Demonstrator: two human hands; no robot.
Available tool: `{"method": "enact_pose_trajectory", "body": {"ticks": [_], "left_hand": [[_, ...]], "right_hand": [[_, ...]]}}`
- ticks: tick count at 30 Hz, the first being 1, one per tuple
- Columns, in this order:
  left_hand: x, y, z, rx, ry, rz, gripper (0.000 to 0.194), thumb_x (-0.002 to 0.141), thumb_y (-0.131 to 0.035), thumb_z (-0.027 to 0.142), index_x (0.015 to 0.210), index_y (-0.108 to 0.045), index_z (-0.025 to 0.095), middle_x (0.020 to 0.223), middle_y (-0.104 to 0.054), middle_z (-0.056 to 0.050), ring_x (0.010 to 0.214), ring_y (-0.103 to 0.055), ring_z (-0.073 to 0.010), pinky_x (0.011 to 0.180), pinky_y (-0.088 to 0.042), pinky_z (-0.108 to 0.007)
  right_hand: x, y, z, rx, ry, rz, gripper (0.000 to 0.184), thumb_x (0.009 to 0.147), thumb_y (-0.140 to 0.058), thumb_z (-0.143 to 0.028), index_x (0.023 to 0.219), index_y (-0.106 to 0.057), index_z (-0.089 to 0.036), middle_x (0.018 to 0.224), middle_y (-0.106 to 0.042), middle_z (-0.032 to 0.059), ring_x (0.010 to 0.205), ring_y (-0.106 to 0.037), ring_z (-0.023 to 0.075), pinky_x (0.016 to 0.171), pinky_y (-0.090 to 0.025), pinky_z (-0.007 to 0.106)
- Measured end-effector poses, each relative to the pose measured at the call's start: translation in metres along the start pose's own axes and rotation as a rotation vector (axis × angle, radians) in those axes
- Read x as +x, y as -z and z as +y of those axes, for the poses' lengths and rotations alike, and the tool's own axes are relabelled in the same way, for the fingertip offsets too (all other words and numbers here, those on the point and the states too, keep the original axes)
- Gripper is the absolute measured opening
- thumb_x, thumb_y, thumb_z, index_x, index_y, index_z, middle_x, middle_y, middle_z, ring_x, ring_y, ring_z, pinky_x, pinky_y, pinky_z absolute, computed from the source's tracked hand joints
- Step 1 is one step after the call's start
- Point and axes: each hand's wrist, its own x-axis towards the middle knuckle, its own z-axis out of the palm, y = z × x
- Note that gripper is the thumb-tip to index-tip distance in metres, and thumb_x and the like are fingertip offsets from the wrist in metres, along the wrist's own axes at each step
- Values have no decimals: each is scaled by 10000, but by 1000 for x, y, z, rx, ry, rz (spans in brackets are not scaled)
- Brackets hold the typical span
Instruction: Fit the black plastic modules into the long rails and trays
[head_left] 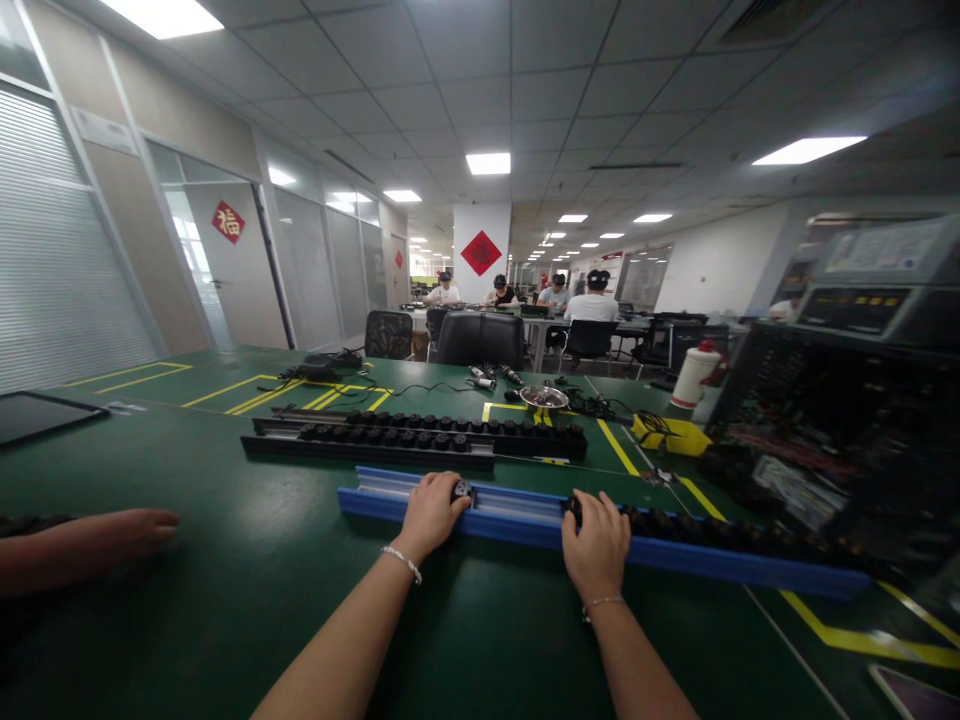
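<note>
A long blue channel rail (pixel 510 525) lies across the green table in front of me. My left hand (pixel 433 515) is closed around a small round black part (pixel 461 490) with a pale face, at the rail's left half. Farther right, my right hand (pixel 598 535) has its fingers wrapped over another black part (pixel 574 508) in the rail, mostly hidden by the hand. A row of similar black parts (pixel 697 525) fills the rail to the right of that hand.
Black rails (pixel 375 452) holding black round parts lie beyond the blue one. Another person's hand (pixel 154 525) rests at the left. A metal dish (pixel 544 398), yellow box (pixel 671 435), white bottle (pixel 694 375) and open equipment case (pixel 795 420) stand behind and right. A tablet (pixel 45 415) lies far left.
</note>
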Motion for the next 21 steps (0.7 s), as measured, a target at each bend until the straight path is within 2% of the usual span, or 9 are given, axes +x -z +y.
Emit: {"method": "enact_pose_trajectory", "body": {"ticks": [10,21], "left_hand": [[1,14,-51,78,57,96,255,801,-514,297,1023,-588,197,1097,-615,-51,1055,-499,-213,919,-368,-322],[0,35,-98,225,218,105,305,809,-477,340,1048,-611,207,1061,-609,-71,1014,-519,-223,887,-386,-327]], "right_hand": [[1,-2,1,-14,7,5,389,815,-354,-268,1102,-569,-119,1120,-604,115,1181,-388,259,1015,-206,467],[1,-3,2,10,13,15,402,814,-344,-285,1103,-567,-119,1103,-609,129,1184,-387,267,1012,-208,487]]}}
